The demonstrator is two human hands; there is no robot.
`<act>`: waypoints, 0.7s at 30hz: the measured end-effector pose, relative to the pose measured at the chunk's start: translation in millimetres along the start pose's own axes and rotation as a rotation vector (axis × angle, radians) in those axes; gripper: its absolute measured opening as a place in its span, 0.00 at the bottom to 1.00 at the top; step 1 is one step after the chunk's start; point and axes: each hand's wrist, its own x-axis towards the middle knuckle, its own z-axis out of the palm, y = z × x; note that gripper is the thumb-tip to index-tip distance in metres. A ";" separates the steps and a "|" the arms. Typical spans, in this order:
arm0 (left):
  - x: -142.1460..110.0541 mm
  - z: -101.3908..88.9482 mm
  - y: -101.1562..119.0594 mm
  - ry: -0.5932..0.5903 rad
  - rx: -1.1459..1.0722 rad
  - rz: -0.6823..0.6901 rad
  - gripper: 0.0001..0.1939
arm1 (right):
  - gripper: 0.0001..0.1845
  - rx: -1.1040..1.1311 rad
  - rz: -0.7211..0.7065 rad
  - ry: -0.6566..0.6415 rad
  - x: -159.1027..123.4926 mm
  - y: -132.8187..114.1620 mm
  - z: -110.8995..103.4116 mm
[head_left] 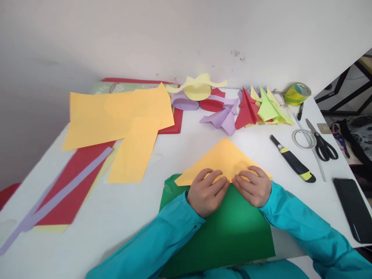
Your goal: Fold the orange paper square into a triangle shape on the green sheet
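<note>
An orange sheet of paper (223,159), folded into a triangle, lies with its point away from me and its long folded edge towards me. My left hand (207,192) has its curled fingers on that near edge, just left of the middle. Close beside it, my right hand (254,186) pinches the same edge, right of the middle. The fingertips of both hands nearly meet; the thumbs are mostly hidden. Under the paper and my hands is a green sheet (232,228), its far left corner crumpled.
Orange sheets (116,116) and a red sheet (75,182) with purple strips lie left. Folded paper planes (248,110) and paper loops (197,91) stand by the wall. Right are a cutter knife (295,162), scissors (322,145), tape rolls (298,94) and a phone (353,209).
</note>
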 end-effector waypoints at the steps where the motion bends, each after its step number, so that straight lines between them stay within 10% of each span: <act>1: -0.1 -0.2 0.1 0.001 0.001 0.000 0.05 | 0.08 -0.004 -0.002 0.000 -0.1 0.0 -0.1; 21: -2.2 -2.2 -1.4 0.020 0.021 0.004 0.05 | 0.07 0.004 0.007 0.018 -3.3 1.3 1.1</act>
